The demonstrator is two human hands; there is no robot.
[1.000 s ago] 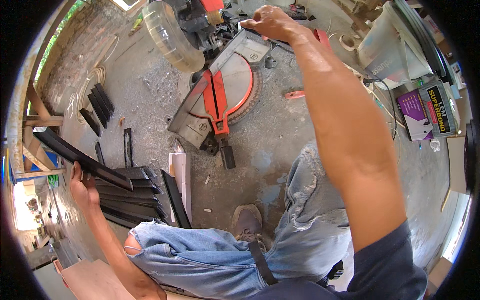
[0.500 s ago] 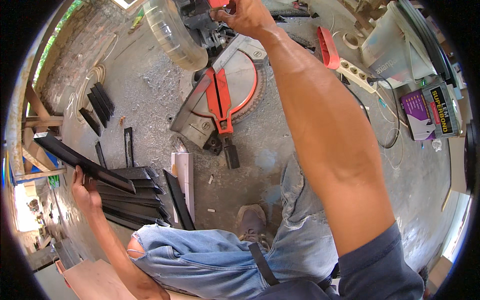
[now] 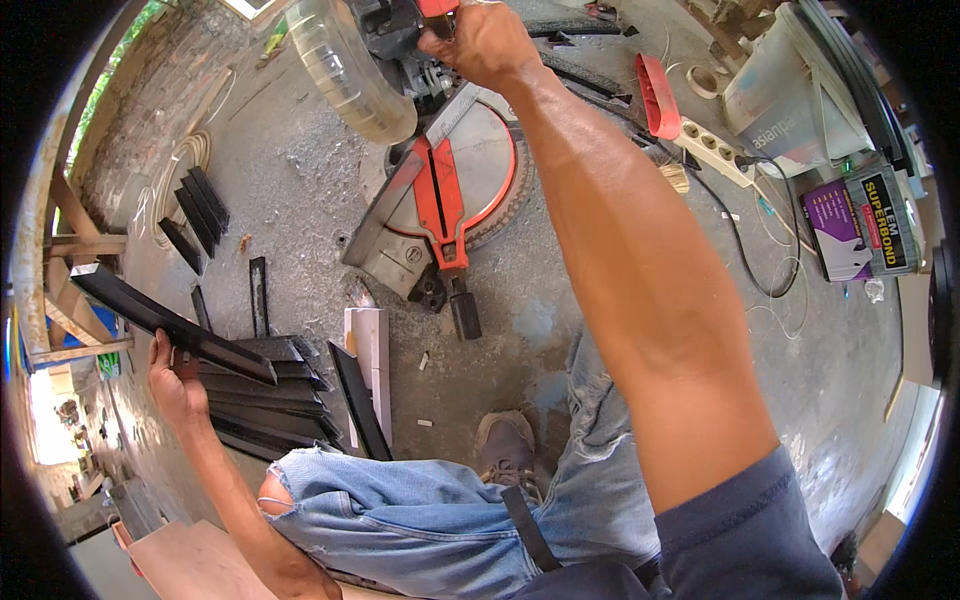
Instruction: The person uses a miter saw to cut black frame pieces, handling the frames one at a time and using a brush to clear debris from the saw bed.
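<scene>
My left hand (image 3: 178, 392) is closed on a long black aluminium profile (image 3: 165, 322) with a bare, shiny cut end. It holds the profile slanted above a stack of similar black profiles (image 3: 265, 412) on the floor. At the top of the view my right hand (image 3: 495, 45) wraps around the red-and-black handle (image 3: 437, 8) of a mitre saw. The saw's round grey table (image 3: 480, 150) has a red slotted insert (image 3: 436, 195), with no profile on it. A clear plastic guard (image 3: 350, 75) stands beside the saw head. The blade is hidden.
Short black offcuts (image 3: 201, 205) and coiled cable (image 3: 190, 150) lie left of the saw. A pale block (image 3: 372, 375) has another profile leaning near it. To the right are a power strip (image 3: 715, 150), red plastic piece (image 3: 655, 100), white bucket (image 3: 790, 100) and purple box (image 3: 835, 230).
My right hand and forearm have shifted slightly left, uncovering a brush and more cable. My left hand and its profile have moved very slightly to the right.
</scene>
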